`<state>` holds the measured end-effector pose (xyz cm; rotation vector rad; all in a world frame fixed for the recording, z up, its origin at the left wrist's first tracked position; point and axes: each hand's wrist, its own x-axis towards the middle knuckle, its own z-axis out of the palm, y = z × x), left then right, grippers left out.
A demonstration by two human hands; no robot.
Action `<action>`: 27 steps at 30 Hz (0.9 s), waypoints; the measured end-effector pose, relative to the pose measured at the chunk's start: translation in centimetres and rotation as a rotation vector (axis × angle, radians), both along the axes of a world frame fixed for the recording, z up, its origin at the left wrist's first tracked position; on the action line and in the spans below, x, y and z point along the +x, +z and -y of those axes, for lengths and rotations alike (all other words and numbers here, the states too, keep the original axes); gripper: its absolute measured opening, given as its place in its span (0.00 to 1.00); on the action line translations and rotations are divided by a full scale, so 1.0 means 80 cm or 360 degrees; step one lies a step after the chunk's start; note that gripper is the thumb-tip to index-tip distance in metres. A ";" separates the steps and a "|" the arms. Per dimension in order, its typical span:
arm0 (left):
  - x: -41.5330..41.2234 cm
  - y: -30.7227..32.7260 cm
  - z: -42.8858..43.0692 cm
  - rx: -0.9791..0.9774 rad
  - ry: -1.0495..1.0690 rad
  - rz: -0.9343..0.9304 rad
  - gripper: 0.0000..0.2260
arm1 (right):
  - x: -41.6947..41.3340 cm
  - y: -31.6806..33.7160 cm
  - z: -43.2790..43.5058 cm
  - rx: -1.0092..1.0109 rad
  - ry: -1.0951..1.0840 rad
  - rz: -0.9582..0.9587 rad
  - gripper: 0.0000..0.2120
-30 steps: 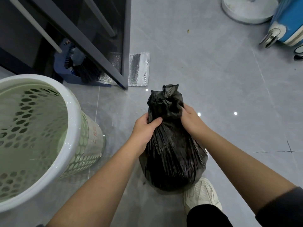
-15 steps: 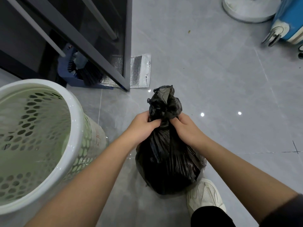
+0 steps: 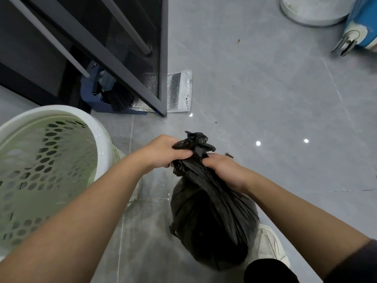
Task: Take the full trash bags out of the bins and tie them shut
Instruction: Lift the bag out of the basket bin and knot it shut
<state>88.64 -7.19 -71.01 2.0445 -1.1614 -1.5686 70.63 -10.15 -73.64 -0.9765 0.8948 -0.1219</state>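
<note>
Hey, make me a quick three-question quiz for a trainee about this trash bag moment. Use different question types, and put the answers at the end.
1. True or false: the black trash bag sits inside the green perforated bin.
2. Multiple choice: the bag's gathered neck is gripped by A) neither hand, B) one hand only, C) the left hand and the right hand together.
3. Fill in: the bin stands on the person's ____ side.

Key: 1 false, the bag is out of the bin; 2 C; 3 left.
</note>
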 end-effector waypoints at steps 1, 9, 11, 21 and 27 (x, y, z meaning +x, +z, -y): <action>-0.002 -0.008 -0.005 0.0028 0.0026 0.0046 0.09 | -0.001 -0.001 -0.002 0.0002 0.0007 0.0016 0.10; -0.017 0.015 -0.069 -0.1048 -0.0589 0.0906 0.30 | 0.001 -0.005 -0.002 -0.0598 0.0309 -0.0268 0.11; -0.018 0.013 -0.077 -0.1071 -0.1030 0.1119 0.35 | 0.002 -0.004 -0.003 -0.0669 0.0418 -0.0295 0.12; -0.008 -0.012 -0.058 -0.0749 -0.1136 0.1344 0.10 | -0.005 0.003 -0.009 -0.0777 0.0818 -0.0217 0.12; -0.008 0.029 -0.040 -0.0524 -0.0872 0.1094 0.08 | -0.003 0.011 -0.012 -0.1576 0.0855 -0.0359 0.06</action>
